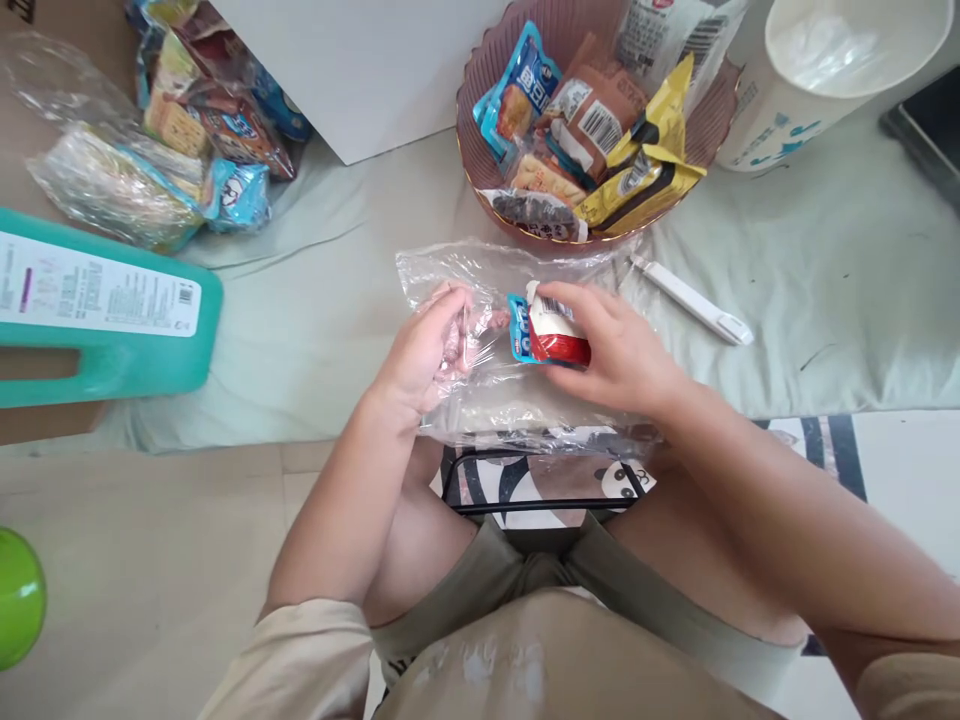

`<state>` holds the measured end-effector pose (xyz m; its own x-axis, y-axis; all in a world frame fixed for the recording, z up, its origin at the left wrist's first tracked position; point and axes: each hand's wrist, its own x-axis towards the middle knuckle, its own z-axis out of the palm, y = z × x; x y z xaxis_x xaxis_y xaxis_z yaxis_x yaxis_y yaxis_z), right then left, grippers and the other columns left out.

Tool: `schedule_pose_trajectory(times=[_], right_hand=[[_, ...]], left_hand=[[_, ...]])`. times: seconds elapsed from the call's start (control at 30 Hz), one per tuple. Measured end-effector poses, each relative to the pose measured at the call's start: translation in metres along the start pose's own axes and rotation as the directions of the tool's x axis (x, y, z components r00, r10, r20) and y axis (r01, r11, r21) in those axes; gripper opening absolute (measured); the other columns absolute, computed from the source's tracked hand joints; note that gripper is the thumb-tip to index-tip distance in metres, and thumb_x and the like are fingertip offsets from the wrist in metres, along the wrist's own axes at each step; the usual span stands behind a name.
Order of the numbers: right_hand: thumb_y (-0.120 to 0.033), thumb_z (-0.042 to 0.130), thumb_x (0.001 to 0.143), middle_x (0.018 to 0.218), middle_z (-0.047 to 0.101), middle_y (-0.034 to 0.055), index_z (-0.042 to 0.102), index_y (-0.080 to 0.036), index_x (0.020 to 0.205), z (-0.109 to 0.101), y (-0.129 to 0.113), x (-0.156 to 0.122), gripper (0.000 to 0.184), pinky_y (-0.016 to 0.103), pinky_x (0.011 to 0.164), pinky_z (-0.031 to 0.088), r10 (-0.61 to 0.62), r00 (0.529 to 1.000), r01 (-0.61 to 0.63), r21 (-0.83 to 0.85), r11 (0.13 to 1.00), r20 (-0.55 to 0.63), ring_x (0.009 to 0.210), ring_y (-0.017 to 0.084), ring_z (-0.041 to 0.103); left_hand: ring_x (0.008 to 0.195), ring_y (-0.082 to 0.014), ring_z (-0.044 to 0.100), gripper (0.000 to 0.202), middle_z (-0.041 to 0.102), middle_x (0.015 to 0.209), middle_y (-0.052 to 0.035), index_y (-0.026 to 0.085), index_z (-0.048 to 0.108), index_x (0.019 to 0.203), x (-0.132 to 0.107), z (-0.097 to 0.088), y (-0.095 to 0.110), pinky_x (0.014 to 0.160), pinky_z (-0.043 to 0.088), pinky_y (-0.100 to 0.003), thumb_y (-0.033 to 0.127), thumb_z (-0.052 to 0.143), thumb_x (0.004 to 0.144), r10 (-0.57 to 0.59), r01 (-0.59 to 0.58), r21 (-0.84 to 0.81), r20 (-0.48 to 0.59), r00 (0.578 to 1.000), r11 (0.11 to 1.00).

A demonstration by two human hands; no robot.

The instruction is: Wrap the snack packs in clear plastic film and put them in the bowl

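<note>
My left hand (426, 350) is closed on the edge of a clear plastic bag (510, 405), its fingers partly showing through the film. In my right hand (622, 345) are small snack packets: a red and white one (559, 335) and a blue one (519, 328) sticking out to its left. My thumb and fingers wrap their right side, hiding part of them. The packets are over the bag; whether they are inside the film I cannot tell. Just beyond stands a ribbed pink bowl (469, 150) holding several wrapped snacks.
A white utility knife (694, 300) lies right of my right hand. A paper cup (780, 110) stands behind it at the right. To the left are bagged snacks (120, 185) and a green bottle (206, 330). A white box (360, 70) sits at the back.
</note>
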<state>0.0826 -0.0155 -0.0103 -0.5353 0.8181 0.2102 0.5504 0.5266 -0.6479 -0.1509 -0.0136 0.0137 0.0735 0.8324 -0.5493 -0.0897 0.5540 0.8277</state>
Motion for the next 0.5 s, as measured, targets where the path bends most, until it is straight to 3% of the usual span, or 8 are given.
schedule_pose_trajectory(times=[0.2,0.4,0.5], right_hand=[[-0.031,0.060,0.083,0.137,0.069,0.0124,0.051,-0.023,0.141,-0.007,0.013,0.001,0.060,0.047,0.096,0.059,-0.047,0.999,0.045,0.165,0.985,0.008,0.115,0.031,0.071],[-0.027,0.058,0.088,0.117,0.076,0.0118,0.065,-0.022,0.127,-0.013,0.016,0.000,0.040,0.047,0.091,0.060,-0.051,0.959,0.079,0.091,0.993,-0.278,0.105,0.030,0.074],[-0.028,0.059,0.089,0.117,0.075,0.0110,0.066,-0.025,0.124,-0.023,0.015,-0.008,0.036,0.049,0.093,0.060,-0.009,0.942,0.052,0.118,0.992,-0.336,0.105,0.031,0.073]], left_hand=[[0.031,-0.0021,0.031,0.027,0.074,0.075,-0.0012,0.021,0.043,0.082,-0.008,0.010,0.013,0.034,0.013,-0.018,0.037,0.065,0.085,-0.096,0.085,-0.217,-0.037,0.995,0.973],[0.032,-0.0001,0.028,0.027,0.077,0.080,-0.0025,0.022,0.041,0.083,-0.004,0.010,0.009,0.035,0.011,-0.017,0.032,0.065,0.085,-0.115,0.100,-0.229,-0.053,0.992,0.968],[0.032,0.0001,0.026,0.028,0.077,0.079,-0.0030,0.022,0.040,0.083,-0.002,0.010,0.006,0.036,0.011,-0.017,0.032,0.066,0.085,-0.097,0.083,-0.199,-0.063,0.993,0.976]])
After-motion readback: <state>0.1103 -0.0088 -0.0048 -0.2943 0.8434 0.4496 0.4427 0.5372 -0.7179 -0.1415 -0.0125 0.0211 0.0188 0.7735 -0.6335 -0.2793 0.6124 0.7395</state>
